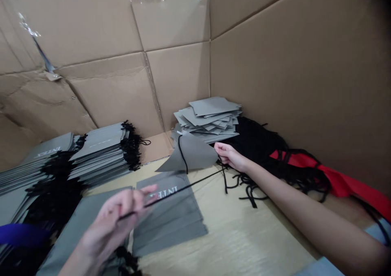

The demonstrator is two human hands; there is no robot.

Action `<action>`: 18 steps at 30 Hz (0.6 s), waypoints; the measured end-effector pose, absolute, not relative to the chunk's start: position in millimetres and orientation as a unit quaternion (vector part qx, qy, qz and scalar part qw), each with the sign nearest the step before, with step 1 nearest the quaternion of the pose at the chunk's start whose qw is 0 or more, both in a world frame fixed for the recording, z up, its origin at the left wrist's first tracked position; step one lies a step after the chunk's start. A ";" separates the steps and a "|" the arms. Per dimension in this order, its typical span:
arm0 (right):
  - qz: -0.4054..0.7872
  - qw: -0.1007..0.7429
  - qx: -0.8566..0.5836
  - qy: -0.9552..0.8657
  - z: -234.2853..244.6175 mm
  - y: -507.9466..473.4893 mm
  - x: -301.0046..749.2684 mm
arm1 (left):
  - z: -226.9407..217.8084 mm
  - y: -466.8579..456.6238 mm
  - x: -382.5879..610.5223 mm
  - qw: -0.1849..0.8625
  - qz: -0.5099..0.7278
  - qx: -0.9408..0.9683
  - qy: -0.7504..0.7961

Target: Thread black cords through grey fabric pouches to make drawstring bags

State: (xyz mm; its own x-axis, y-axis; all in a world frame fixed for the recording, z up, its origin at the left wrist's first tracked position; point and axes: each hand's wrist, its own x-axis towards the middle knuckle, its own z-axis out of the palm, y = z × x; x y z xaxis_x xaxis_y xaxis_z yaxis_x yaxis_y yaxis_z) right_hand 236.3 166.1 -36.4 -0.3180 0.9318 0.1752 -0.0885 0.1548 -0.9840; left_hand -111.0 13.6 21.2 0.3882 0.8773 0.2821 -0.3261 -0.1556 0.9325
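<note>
A black cord (195, 182) runs taut between my hands, low on the left and higher on the right. My left hand (119, 215), slightly blurred, has its fingers closed on the cord. At the right, my right hand (229, 155) pinches the corner of a flat grey drawstring bag (198, 151), and the cord's other end meets these fingers. Another piece of black cord hangs over the bag's left part, near a small white tip at its top. Beneath lies a grey bag with white "INTEX" lettering (168, 215), partly covered by my left hand and the raised bag.
Stacks of grey bags with black cords (100, 153) stand at the left. A loose pile of grey pieces (210, 119) sits in the back corner. Black cords (262, 145) and a red strip (345, 180) lie along the right. Cardboard walls (183, 68) enclose the table (238, 235).
</note>
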 end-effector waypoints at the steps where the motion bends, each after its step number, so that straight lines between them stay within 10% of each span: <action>1: 0.544 0.463 -0.354 -0.603 -36.1 165.7 235.6 | 17.0 14.5 -118.4 0.627 0.528 0.525 0.228; 18: 0.505 0.418 -0.382 -0.651 -36.1 162.1 236.0 | 24.1 30.4 -168.7 0.549 0.695 0.367 0.286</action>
